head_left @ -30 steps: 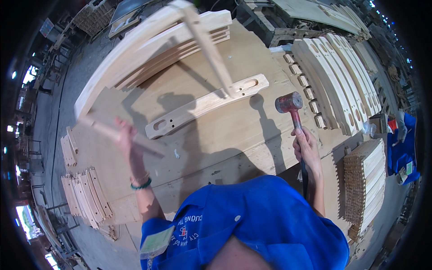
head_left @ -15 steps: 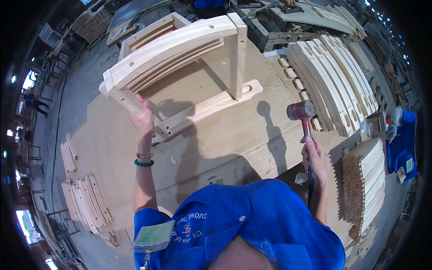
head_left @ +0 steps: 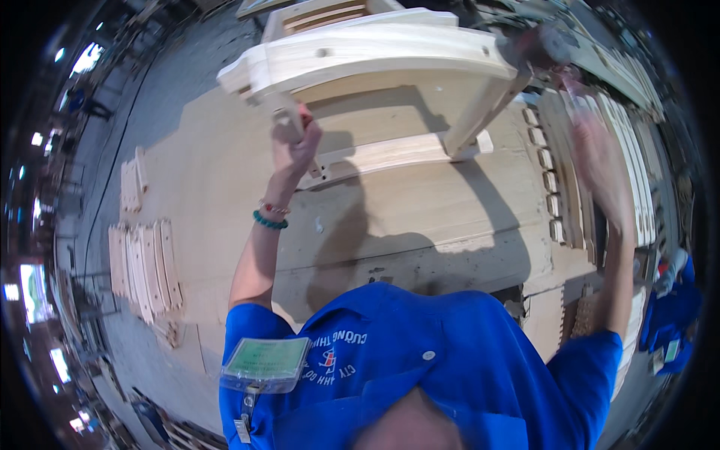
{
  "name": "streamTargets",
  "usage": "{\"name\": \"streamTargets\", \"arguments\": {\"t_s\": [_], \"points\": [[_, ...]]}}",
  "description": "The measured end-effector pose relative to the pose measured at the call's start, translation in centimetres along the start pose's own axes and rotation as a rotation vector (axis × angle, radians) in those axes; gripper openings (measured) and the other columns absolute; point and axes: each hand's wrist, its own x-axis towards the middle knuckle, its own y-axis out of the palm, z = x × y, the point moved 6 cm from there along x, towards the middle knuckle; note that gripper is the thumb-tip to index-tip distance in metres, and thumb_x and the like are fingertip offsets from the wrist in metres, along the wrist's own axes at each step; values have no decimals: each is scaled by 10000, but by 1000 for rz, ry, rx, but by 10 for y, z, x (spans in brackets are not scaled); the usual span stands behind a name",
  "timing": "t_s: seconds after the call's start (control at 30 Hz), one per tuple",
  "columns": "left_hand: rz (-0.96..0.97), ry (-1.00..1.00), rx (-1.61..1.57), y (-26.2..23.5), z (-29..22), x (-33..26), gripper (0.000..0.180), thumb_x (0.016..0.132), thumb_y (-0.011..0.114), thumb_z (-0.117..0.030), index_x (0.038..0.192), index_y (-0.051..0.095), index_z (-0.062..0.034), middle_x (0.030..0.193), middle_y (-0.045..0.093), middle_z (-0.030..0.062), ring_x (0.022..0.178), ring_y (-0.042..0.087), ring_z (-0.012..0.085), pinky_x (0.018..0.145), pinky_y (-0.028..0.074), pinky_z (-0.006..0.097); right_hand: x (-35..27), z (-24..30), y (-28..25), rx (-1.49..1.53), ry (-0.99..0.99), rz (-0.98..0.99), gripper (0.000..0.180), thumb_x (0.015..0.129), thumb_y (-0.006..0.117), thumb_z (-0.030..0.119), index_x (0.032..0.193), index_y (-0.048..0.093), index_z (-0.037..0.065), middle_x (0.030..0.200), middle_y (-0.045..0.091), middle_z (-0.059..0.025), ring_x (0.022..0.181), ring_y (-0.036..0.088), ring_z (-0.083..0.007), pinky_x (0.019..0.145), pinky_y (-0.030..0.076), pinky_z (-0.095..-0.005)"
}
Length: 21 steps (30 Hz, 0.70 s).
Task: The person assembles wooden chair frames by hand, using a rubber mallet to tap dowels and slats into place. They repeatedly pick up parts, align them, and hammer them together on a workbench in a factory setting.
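Observation:
A pale wooden frame [head_left: 375,58] stands on the worktable, its curved top rail joined by posts to a lower rail [head_left: 397,159]. My left hand [head_left: 295,146] is closed around its left post, below the top rail. Raised at the far right, my right hand [head_left: 598,154] grips a mallet by its handle. The dark reddish mallet head [head_left: 546,46] is at the right end of the top rail, above the right post [head_left: 484,112]. Motion blurs the mallet and right hand, so I cannot tell whether the head touches the wood.
Curved slotted rails [head_left: 626,161] lie at the right beside a row of small wooden blocks [head_left: 545,159]. Curved slats [head_left: 142,270] are piled at the table's left. Another wooden frame [head_left: 322,13] sits behind. A person in blue [head_left: 667,322] is at the far right.
My right hand has swung the mallet up and forward from near my body to the frame's right end. My left hand keeps its hold, and the frame appears farther up and right.

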Motion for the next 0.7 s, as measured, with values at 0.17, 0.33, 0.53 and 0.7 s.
{"name": "streamTargets", "arguments": {"t_s": [0.17,0.33,0.53,0.7], "points": [[-18,-108,-169,-8,18,-6,131,768,594,-56,880,526,-48,699,522,-37,623,494,46,579,437,220,-6,10,23,116,378,358,364,984,430,418,909,515,71,595,342,66,493,298,1,430,259,-170],[-42,-133,-117,-8,38,-5,163,754,598,-65,903,539,-37,752,540,-10,674,517,65,613,453,242,-14,44,31,245,355,342,392,976,439,447,888,505,71,558,305,83,442,258,7,378,216,-160],[-139,-144,-94,-9,54,1,186,774,610,-71,943,550,-20,797,573,38,732,559,116,649,470,269,-20,73,50,337,309,468,392,977,437,441,869,499,69,550,315,78,440,267,1,378,212,-164],[-214,-96,-222,-2,58,5,197,795,619,-83,972,556,-26,816,607,72,736,598,159,674,487,301,-8,112,66,246,137,591,429,964,446,473,823,510,73,528,319,77,433,268,-12,386,215,-190]]}}
